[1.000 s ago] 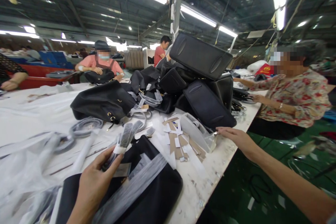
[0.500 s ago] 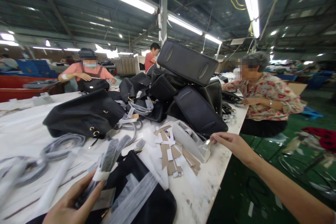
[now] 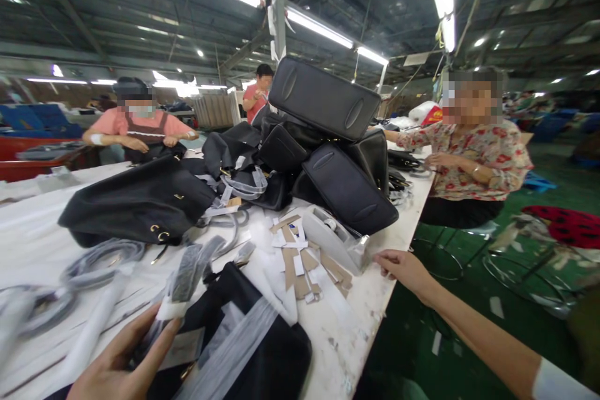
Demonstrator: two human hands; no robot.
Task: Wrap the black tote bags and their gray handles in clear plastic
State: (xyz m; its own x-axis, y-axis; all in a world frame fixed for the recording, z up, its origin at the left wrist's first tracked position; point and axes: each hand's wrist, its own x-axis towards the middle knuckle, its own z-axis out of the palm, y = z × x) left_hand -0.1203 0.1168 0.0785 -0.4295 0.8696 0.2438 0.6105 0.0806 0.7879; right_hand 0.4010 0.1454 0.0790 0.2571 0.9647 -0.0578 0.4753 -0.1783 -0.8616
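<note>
My left hand (image 3: 117, 362) is at the bottom left, fingers closed round a wrapped grey bag strap (image 3: 185, 278) that stands up from a black bag (image 3: 262, 356) partly covered in clear film. My right hand (image 3: 400, 267) reaches out over the table's right edge, fingers pinched together just beside the front end of a white tape dispenser (image 3: 332, 239); what it pinches is too small to make out. Cardboard and paper scraps (image 3: 300, 262) lie between the bag and the dispenser.
A heap of black bags (image 3: 323, 137) fills the middle of the white table (image 3: 356, 319); another black bag (image 3: 135, 203) lies left, with grey straps (image 3: 100, 256) beside it. Three other people sit or stand around the table. Green floor and stools (image 3: 529, 275) are at right.
My right hand has drawn back from the tape dispenser's front end toward the table edge. The view shifted slightly; my left hand keeps its hold on the strap.
</note>
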